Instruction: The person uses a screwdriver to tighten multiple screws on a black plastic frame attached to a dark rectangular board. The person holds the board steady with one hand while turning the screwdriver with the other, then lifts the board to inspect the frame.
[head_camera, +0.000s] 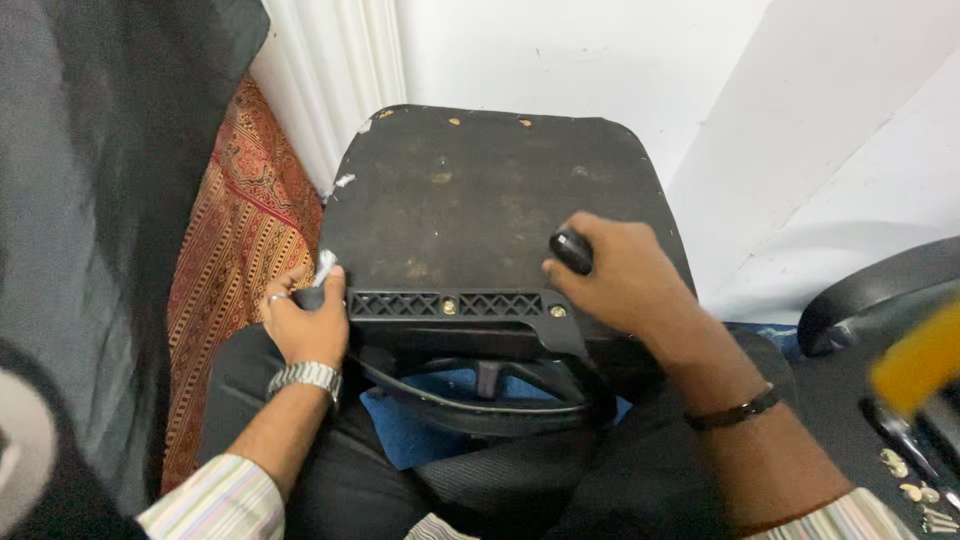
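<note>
Upturned black chair-seat underside (480, 200) rests across lap. Left hand (303, 318) clamps its near-left corner, steadying it; right hand (620, 275) grips a black tool handle (571, 250) upright.

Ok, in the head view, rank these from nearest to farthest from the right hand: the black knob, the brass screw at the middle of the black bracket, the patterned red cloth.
1. Black knob: gripped in the right hand, on the dark board.
2. Brass screw: to the hand's left, mid-bracket on the board's near edge.
3. Patterned red cloth: far left, beyond the left hand, against the wall.
</note>
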